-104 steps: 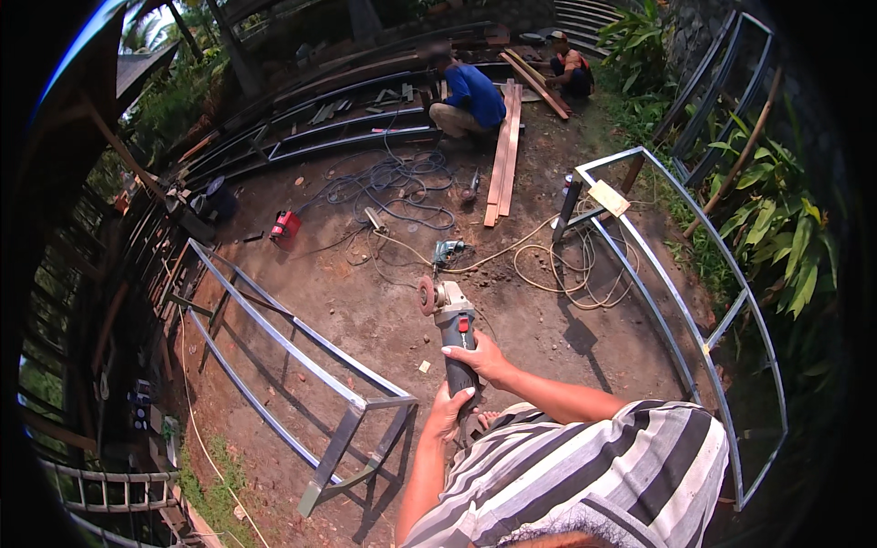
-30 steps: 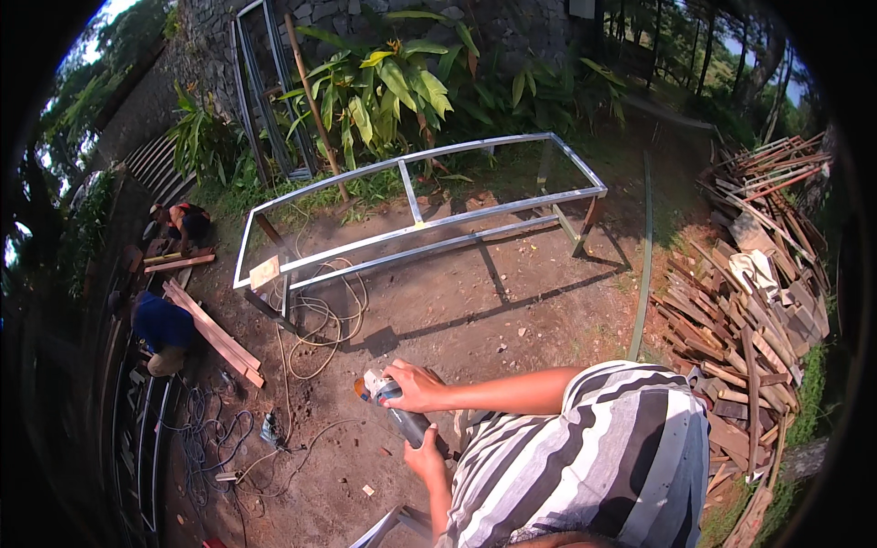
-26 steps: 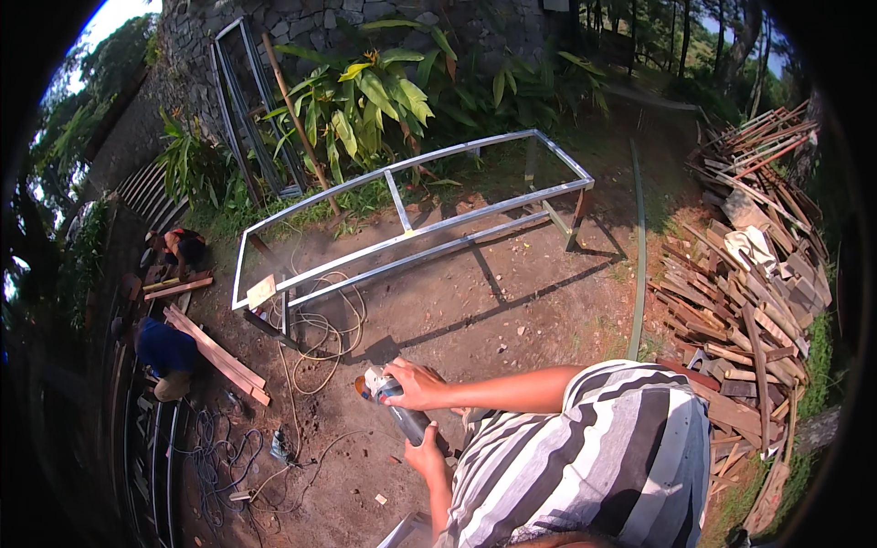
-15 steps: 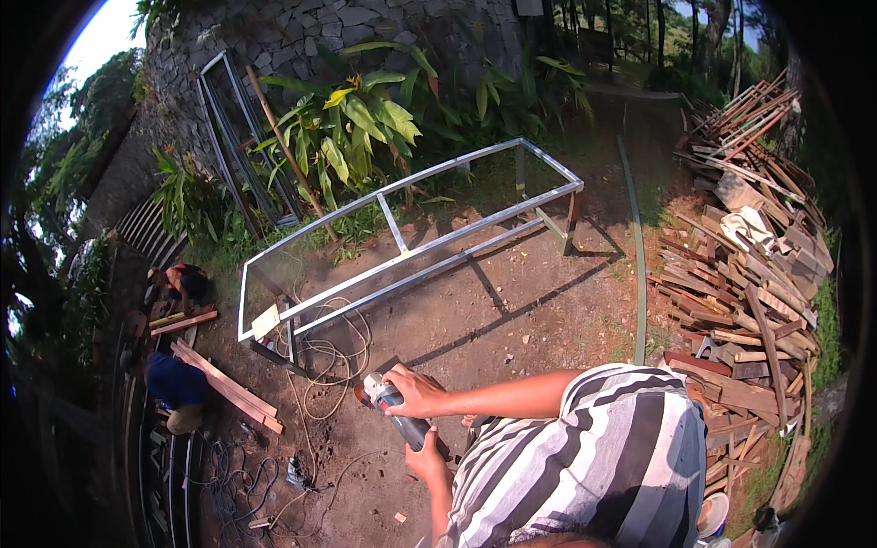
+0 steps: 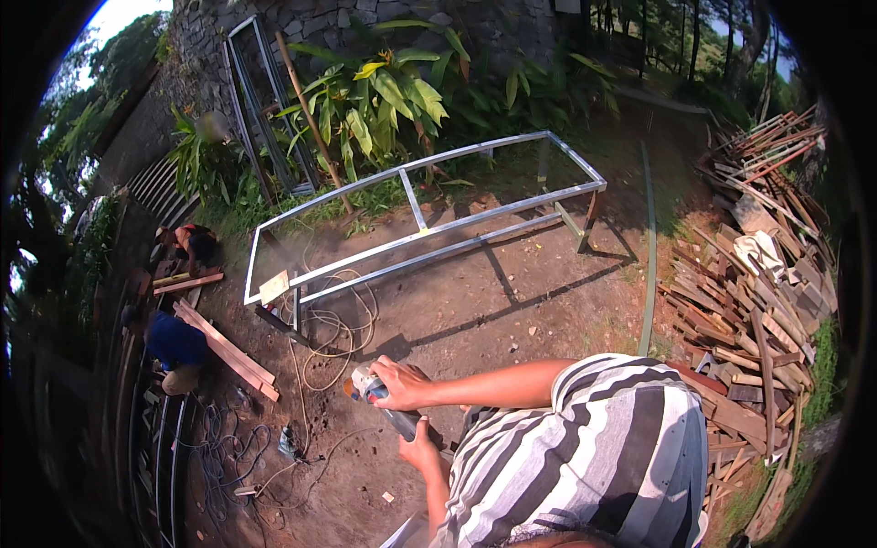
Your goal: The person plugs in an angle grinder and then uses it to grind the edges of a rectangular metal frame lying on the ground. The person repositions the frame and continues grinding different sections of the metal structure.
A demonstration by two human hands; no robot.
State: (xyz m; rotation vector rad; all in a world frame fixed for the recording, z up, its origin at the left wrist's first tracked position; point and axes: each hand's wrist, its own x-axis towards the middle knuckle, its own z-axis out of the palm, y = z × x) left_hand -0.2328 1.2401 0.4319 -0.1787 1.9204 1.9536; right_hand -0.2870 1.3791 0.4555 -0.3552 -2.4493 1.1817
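An angle grinder [image 5: 399,420] with a dark body and a lighter head is held in both of my hands, low in front of me. My right hand [image 5: 400,384] wraps round its front part, close to the disc end [image 5: 354,388]. Behind it, my left hand [image 5: 421,447] grips the rear of the body, thumb on top. The disc end points left, apart from any workpiece, and blur hides whether it spins. Beyond the grinder stands a long silver metal frame [image 5: 429,231] on legs, with a crossbar and a small pale board [image 5: 274,288] at its near left corner.
A coiled hose or cable [image 5: 338,342] lies beneath the frame's left end. Dark cables [image 5: 224,447] tangle at lower left. Two people [image 5: 178,342] crouch at left beside wooden planks [image 5: 228,352]. Scrap wood [image 5: 740,338] is heaped at right, near a long green strip [image 5: 649,256].
The whole view has shifted, so the frame and plants sit further right. My grip on the grinder is the same; hands and tool sit slightly further left. A pale edge now shows at the bottom.
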